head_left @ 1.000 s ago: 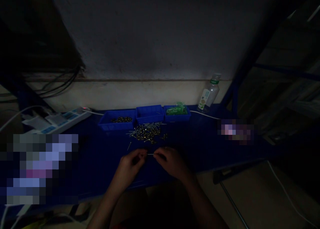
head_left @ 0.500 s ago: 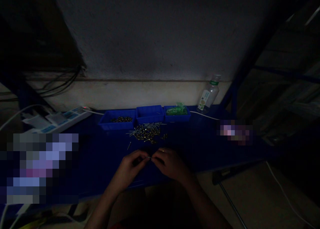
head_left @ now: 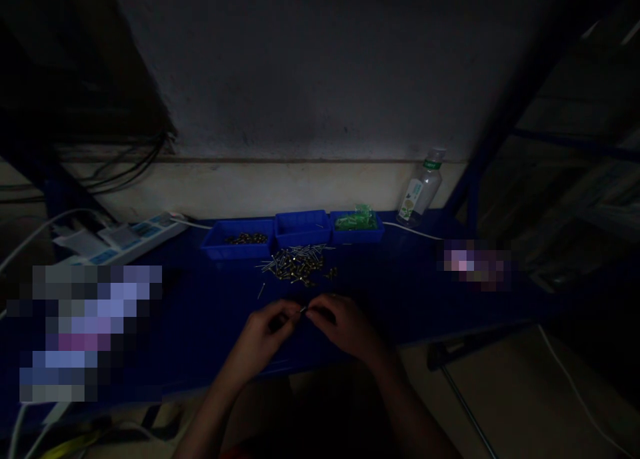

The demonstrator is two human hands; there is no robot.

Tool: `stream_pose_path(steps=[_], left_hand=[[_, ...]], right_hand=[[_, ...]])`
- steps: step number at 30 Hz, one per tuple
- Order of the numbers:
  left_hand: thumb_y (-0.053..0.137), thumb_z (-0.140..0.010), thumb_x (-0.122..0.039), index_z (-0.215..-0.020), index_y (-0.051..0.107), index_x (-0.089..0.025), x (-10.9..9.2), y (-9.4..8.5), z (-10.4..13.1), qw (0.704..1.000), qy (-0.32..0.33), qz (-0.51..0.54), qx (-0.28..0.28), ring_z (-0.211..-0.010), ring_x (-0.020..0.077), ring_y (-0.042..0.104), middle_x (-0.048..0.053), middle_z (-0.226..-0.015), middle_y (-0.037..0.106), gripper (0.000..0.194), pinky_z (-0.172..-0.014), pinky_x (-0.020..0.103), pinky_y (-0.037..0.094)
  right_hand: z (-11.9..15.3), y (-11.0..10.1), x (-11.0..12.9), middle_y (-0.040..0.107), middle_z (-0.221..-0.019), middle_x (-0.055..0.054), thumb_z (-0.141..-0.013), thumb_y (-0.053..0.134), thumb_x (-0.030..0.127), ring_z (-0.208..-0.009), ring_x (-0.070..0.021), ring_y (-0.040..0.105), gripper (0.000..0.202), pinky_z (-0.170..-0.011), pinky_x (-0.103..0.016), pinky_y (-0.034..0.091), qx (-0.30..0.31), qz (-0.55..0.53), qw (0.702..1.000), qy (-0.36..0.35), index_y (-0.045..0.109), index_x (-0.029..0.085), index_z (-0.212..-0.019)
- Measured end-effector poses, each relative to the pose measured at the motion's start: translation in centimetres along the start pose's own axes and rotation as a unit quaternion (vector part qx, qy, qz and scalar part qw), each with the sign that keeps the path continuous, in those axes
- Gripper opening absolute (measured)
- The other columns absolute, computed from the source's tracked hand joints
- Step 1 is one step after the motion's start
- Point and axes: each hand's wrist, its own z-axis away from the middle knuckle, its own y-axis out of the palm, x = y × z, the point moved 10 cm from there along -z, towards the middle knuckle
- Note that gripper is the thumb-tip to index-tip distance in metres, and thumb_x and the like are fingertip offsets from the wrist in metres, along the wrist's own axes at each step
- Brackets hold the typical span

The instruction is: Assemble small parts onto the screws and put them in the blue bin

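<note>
Over the front part of the blue table, my left hand [head_left: 273, 329] pinches a thin, silvery metal pin [head_left: 303, 309] between thumb and fingers. My right hand [head_left: 343, 324] is closed too, its fingertips at the pin's other end. The pin is tiny, and its exact kind is too dark to tell. Just beyond my hands lies a heap of silver pins and brass-coloured pieces [head_left: 299, 264]. A few brass-coloured bits [head_left: 331, 273] sit to its right, and one loose pin [head_left: 261, 291] lies to its left.
Along the wall stand a blue bin of brass-coloured pieces [head_left: 239, 247], a middle blue bin [head_left: 303, 235] and a blue bin with green plastic bags [head_left: 357, 235]. A clear bottle [head_left: 420, 192] leans at the right. A white power strip [head_left: 127, 242] lies at the left, near blurred-out patches.
The pin between my fingertips is turned to a steeper angle and shows more. My hands stay nearly in place; the whole view has shifted slightly.
</note>
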Motion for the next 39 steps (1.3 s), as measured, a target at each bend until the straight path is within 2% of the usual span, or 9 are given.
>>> stream_pose_path(steps=[5,12,19,28,39], left_hand=[[0.050,-0.082,-0.032,-0.088,0.066,-0.019,-0.8,0.2,-0.1,0.999,0.018,-0.027,0.013,-0.083,0.0170,0.061,0.004,-0.088,0.066,0.021,-0.076,0.026,0.046],[0.054,-0.080,-0.033,-0.088,0.064,-0.018,0.1,-0.6,-0.2,0.999,0.006,-0.032,-0.030,-0.079,0.0165,0.062,0.003,-0.086,0.067,0.020,-0.073,0.025,0.047],[0.051,-0.082,-0.032,-0.086,0.064,-0.017,-0.3,-0.1,-0.1,0.996,0.025,-0.080,-0.017,-0.076,0.0158,0.061,0.003,-0.084,0.066,0.020,-0.070,0.025,0.046],[0.051,-0.082,-0.025,-0.084,0.064,-0.020,-0.9,0.6,0.1,0.993,0.063,-0.100,0.016,-0.083,0.0164,0.058,0.002,-0.086,0.065,0.015,-0.075,0.026,0.044],[0.051,-0.082,-0.023,-0.080,0.061,-0.018,-0.8,0.6,0.2,0.994,0.046,-0.103,0.014,-0.081,0.0161,0.057,0.002,-0.084,0.062,0.012,-0.074,0.027,0.042]], right_hand=[[0.0,0.2,-0.2,0.065,-0.086,0.000,-0.087,0.049,0.027,-0.082,-0.0129,0.059,0.013,-0.075,-0.023,0.042,0.004,-0.003,1.000,-0.003,0.060,0.022,-0.089],[0.0,0.0,-0.6,0.065,-0.086,-0.001,-0.088,0.047,0.026,-0.081,-0.0131,0.060,0.013,-0.074,-0.023,0.042,-0.007,-0.011,1.000,0.011,0.059,0.021,-0.091],[-0.2,0.1,-1.0,0.065,-0.088,-0.001,-0.089,0.047,0.024,-0.083,-0.0137,0.060,0.013,-0.076,-0.024,0.042,-0.015,-0.015,1.000,0.012,0.058,0.021,-0.092],[-0.1,-0.1,-1.3,0.065,-0.088,-0.001,-0.090,0.046,0.025,-0.083,-0.0136,0.060,0.013,-0.075,-0.024,0.042,-0.032,-0.031,0.999,0.011,0.057,0.021,-0.093],[-0.1,0.1,-1.4,0.065,-0.084,-0.001,-0.088,0.049,0.025,-0.080,-0.0132,0.061,0.011,-0.073,-0.024,0.043,-0.019,-0.044,0.999,0.020,0.058,0.021,-0.092]])
